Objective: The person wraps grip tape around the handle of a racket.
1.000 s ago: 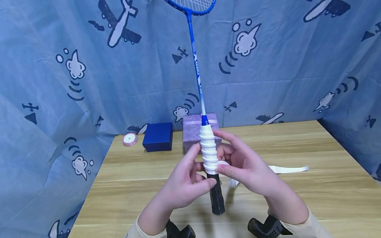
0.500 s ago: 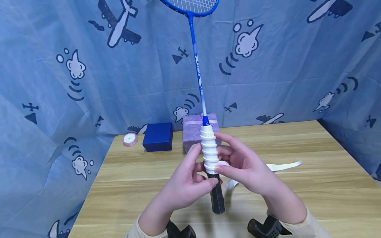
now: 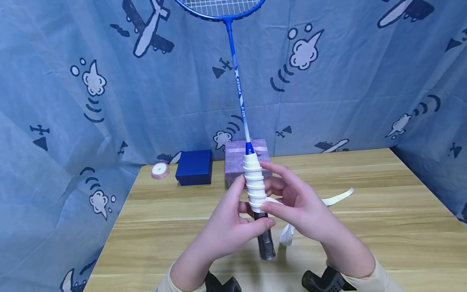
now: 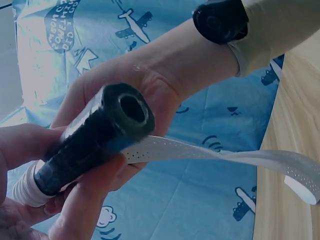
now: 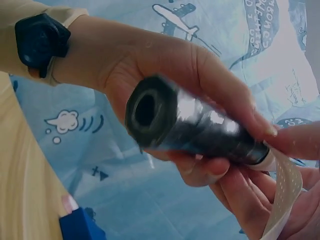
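Note:
A blue and white badminton racket (image 3: pixel 238 87) stands nearly upright between the hands, its head tilted slightly left. White perforated grip tape (image 3: pixel 254 182) is wound in ridged turns round the upper handle. The lower handle (image 3: pixel 266 245) is bare black, and its hollow butt (image 4: pixel 131 111) faces the left wrist camera. My left hand (image 3: pixel 228 229) grips the handle, thumb across the black part below the windings. With thumb and fingers my right hand (image 3: pixel 297 200) pinches the tape at the lowest turn. Loose tape (image 5: pixel 287 192) runs off from there, partly hidden behind the right hand.
A free tape end (image 3: pixel 339 197) lies on the wooden table (image 3: pixel 153 243) right of the hands. Behind stand a purple gift box (image 3: pixel 234 166), a blue box (image 3: pixel 194 168) and a pink ribbon roll (image 3: pixel 159 170). A blue printed curtain (image 3: pixel 164 97) hangs at the back.
The racket head has swung left and the handle has turned a little. My left thumb has shifted right across the handle. The free tape end has drawn left, and a loose fold hangs lower.

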{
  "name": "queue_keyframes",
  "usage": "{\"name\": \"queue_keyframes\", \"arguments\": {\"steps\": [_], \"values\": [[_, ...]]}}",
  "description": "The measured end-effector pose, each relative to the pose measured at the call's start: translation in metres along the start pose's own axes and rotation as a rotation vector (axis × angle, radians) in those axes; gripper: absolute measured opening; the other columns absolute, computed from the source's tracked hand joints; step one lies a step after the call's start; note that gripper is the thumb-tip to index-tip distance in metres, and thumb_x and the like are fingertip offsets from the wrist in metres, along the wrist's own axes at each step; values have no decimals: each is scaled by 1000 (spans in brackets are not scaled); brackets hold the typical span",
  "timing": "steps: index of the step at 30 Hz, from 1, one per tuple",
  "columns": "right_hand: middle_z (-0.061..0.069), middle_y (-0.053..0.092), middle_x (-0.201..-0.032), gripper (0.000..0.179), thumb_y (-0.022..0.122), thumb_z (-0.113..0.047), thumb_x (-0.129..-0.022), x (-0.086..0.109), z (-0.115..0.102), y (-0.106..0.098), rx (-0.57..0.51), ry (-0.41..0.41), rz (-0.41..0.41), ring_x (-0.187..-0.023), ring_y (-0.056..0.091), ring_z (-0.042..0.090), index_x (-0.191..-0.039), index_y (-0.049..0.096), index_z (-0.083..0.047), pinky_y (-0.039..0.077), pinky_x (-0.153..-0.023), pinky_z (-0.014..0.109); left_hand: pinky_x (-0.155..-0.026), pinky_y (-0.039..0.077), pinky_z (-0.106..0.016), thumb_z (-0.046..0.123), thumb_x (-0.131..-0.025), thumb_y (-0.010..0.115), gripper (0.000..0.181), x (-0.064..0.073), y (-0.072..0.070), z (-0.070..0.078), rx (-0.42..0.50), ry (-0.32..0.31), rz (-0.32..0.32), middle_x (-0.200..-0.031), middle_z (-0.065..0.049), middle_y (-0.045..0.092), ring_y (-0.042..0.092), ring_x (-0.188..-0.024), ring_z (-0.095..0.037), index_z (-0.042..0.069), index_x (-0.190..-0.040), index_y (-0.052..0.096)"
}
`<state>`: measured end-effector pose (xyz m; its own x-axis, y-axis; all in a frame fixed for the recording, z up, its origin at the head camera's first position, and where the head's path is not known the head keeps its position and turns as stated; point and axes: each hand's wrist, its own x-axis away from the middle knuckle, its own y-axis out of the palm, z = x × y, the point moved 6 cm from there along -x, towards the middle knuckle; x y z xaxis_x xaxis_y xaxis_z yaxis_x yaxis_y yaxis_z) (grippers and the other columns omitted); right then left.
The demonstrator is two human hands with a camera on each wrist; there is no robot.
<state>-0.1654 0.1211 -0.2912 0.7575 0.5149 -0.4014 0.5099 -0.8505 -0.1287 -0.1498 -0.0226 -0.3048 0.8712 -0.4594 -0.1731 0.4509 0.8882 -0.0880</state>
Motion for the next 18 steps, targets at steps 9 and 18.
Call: {"name": "queue_keyframes", "arguments": {"steps": [9, 18], "values": [[8, 68, -124, 75, 56, 18, -95, -1, -4, 0, -124, -50, -88, -113, 69, 21, -160, 22, 2, 63, -88, 37, -72, 66, -39, -7, -87, 74, 83, 0, 4, 3, 136, 29, -93, -140, -10, 48, 72, -94, -19, 22, -154, 34], [6, 67, -120, 74, 59, 20, -93, 3, -9, 3, -14, -166, -31, -106, 70, 18, -158, 29, 4, 63, -84, 28, -67, 65, -32, -5, -88, 73, 81, 1, 3, 4, 137, 57, -114, -141, -12, 48, 71, -95, -19, 20, -154, 34]]}}
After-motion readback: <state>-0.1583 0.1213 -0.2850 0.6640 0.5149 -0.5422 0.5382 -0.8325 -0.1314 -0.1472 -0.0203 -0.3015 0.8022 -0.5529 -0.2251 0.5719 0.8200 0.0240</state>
